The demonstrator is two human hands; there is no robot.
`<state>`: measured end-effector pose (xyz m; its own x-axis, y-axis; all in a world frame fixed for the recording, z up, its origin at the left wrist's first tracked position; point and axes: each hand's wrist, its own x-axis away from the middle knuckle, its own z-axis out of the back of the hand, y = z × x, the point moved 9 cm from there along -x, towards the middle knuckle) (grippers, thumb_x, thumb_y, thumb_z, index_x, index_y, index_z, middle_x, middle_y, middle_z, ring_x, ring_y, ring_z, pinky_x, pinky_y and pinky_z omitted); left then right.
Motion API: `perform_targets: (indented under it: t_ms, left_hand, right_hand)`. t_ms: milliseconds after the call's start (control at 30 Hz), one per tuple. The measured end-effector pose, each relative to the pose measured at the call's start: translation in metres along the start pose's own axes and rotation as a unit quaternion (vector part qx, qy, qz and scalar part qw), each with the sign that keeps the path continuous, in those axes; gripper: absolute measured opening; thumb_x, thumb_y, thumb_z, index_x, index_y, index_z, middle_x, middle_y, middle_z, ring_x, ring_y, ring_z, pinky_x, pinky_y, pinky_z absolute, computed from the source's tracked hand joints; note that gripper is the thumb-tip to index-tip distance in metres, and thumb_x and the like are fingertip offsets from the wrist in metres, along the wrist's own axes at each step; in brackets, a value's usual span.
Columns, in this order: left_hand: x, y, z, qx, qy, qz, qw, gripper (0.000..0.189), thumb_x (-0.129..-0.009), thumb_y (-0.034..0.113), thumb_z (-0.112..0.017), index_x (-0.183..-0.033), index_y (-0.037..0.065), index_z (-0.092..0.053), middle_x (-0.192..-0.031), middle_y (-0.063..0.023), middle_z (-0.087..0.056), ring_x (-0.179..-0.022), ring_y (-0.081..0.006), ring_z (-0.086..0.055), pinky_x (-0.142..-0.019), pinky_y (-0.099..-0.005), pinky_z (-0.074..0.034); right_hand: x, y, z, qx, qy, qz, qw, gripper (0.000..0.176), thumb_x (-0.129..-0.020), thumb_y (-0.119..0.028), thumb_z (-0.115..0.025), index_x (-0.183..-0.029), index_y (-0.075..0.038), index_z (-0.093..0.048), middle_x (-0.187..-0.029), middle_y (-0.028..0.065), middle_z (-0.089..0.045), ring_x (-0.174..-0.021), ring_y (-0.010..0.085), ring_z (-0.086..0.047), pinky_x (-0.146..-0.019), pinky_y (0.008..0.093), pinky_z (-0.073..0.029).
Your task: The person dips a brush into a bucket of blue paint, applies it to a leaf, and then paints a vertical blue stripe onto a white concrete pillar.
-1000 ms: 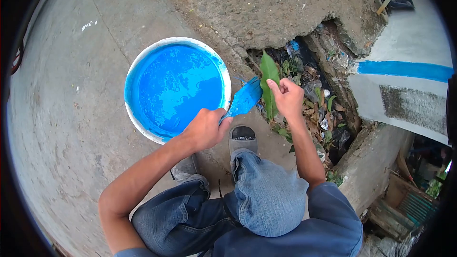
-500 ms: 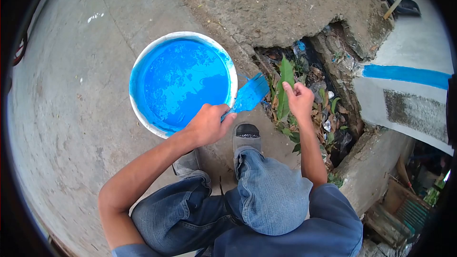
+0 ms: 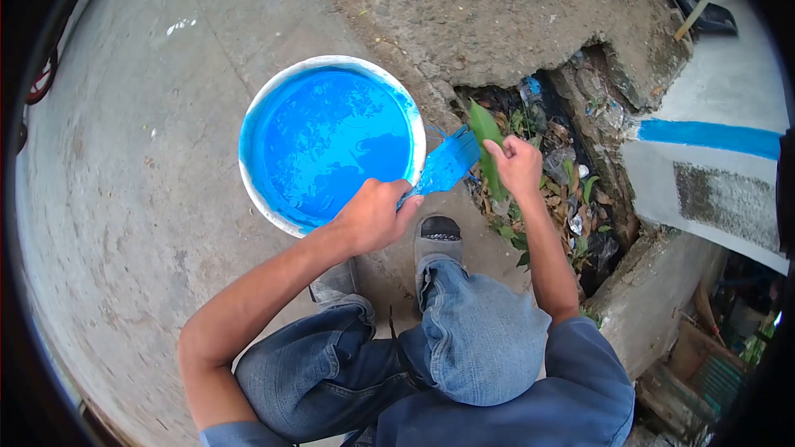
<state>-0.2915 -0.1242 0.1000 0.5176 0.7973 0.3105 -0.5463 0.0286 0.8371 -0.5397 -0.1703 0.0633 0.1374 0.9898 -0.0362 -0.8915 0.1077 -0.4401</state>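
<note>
I squat over a white bucket [image 3: 251, 188] full of bright blue paint. My left hand [image 3: 374, 215] grips the handle of a wide paintbrush [image 3: 447, 164] coated in blue; its bristles point away from me, just right of the bucket's rim. My right hand [image 3: 517, 164] pinches a long green leaf [image 3: 484, 142] and holds it right beside the brush bristles, touching or nearly touching them. A grey shoe [image 3: 437, 236] shows below the brush, between my knees in blue jeans.
Bare concrete spreads to the left and in front. A broken hole in the slab [image 3: 551, 157], littered with leaves and trash, lies under my right hand. A grey wall with a blue painted stripe [image 3: 712, 137] stands at right. Scrap lies at bottom right.
The brush and leaf have come closer together beside the bucket rim. My right hand shifted slightly left with the leaf; the view drifted so the bucket sits further right.
</note>
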Motion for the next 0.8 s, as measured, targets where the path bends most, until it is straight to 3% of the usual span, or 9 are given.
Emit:
perform_targets:
  t_ms: [167,233,333,400,500,633,700,733,800]
  left_hand:
    - [0.004,-0.009,-0.001,0.006,0.001,0.017,1.0,0.024,-0.09,0.019,-0.052,-0.078,-0.001,-0.058,-0.062,-0.0128,-0.061,-0.057,-0.0287,-0.061,-0.055,-0.0382,-0.048]
    - [0.006,-0.007,0.002,0.003,0.005,0.009,1.0,0.026,-0.091,0.02,-0.051,-0.078,-0.001,-0.058,-0.061,-0.0114,-0.061,-0.055,-0.0256,-0.061,-0.052,-0.0365,-0.048]
    - [0.008,-0.008,0.003,0.047,-0.03,0.056,0.997,0.029,-0.093,0.024,-0.05,-0.082,-0.003,-0.058,-0.062,-0.0076,-0.061,-0.054,-0.0166,-0.06,-0.047,-0.0314,-0.047]
    - [0.013,-0.016,-0.002,0.199,-0.054,0.136,0.969,0.031,-0.094,0.026,-0.049,-0.091,-0.004,-0.058,-0.069,-0.0061,-0.062,-0.054,-0.0107,-0.059,-0.043,-0.0277,-0.045]
    - [0.013,-0.027,-0.004,0.29,-0.017,0.149,0.945,0.032,-0.095,0.026,-0.048,-0.099,-0.005,-0.056,-0.076,-0.0074,-0.064,-0.058,-0.0113,-0.059,-0.045,-0.0267,-0.045]
    - [0.019,-0.038,-0.002,0.377,0.036,0.168,0.91,0.03,-0.095,0.026,-0.048,-0.095,-0.003,-0.058,-0.08,-0.0065,-0.065,-0.056,-0.0096,-0.057,-0.047,-0.0261,-0.046]
    - [0.025,-0.044,-0.004,0.413,0.042,0.191,0.89,0.033,-0.095,0.025,-0.05,-0.106,-0.004,-0.058,-0.091,-0.0083,-0.063,-0.084,-0.0125,-0.059,-0.068,-0.0278,-0.048]
    - [0.028,-0.048,-0.007,0.412,0.045,0.189,0.89,0.033,-0.095,0.025,-0.05,-0.106,-0.004,-0.058,-0.091,-0.0083,-0.063,-0.084,-0.0125,-0.059,-0.068,-0.0278,-0.048]
    - [0.033,-0.058,-0.001,0.371,0.106,0.177,0.906,0.031,-0.094,0.024,-0.053,-0.107,-0.002,-0.062,-0.102,-0.0083,-0.06,-0.096,-0.0144,-0.054,-0.082,-0.0309,-0.045]
  right_hand:
    - [0.006,0.051,0.019,0.002,0.021,-0.055,0.998,0.044,-0.077,-0.039,-0.07,-0.059,-0.004,-0.05,-0.05,0.0083,-0.049,-0.046,0.0261,-0.046,-0.047,0.0366,-0.038]
    - [0.009,0.085,0.043,0.145,0.077,-0.154,0.974,0.039,-0.079,-0.043,-0.066,-0.07,-0.006,-0.061,-0.056,0.0079,-0.058,-0.054,0.0275,-0.057,-0.052,0.0382,-0.044]
    - [0.016,0.084,0.071,0.177,0.142,-0.147,0.963,0.04,-0.08,-0.044,-0.063,-0.087,-0.005,-0.066,-0.064,0.0104,-0.064,-0.062,0.0291,-0.063,-0.057,0.0401,-0.047]
    - [0.024,0.073,0.072,0.136,0.13,-0.168,0.968,0.041,-0.081,-0.042,-0.064,-0.095,-0.004,-0.066,-0.068,0.0114,-0.066,-0.062,0.0273,-0.063,-0.059,0.0375,-0.049]
    - [0.035,0.022,0.028,-0.111,-0.041,-0.116,0.986,0.036,-0.081,-0.036,-0.066,-0.096,-0.003,-0.067,-0.068,0.0078,-0.066,-0.062,0.0152,-0.061,-0.059,0.0308,-0.048]
    - [0.067,-0.082,-0.023,-0.339,-0.26,-0.02,0.904,0.03,-0.086,-0.027,-0.063,-0.101,-0.001,-0.066,-0.077,0.0032,-0.066,-0.067,0.0071,-0.057,-0.062,0.0253,-0.047]
    - [0.08,-0.113,-0.046,-0.411,-0.338,-0.009,0.846,0.03,-0.087,-0.025,-0.061,-0.102,0.001,-0.065,-0.08,0.0042,-0.067,-0.07,0.0078,-0.058,-0.064,0.0246,-0.047]
    - [0.087,-0.127,-0.053,-0.414,-0.385,-0.022,0.824,0.031,-0.088,-0.026,-0.061,-0.102,0.002,-0.064,-0.081,0.0051,-0.067,-0.071,0.0084,-0.059,-0.064,0.0246,-0.047]
    - [0.091,-0.149,-0.056,-0.401,-0.416,-0.033,0.815,0.03,-0.088,-0.027,-0.062,-0.096,0.002,-0.065,-0.079,0.0049,-0.066,-0.072,0.0078,-0.059,-0.066,0.0249,-0.047]
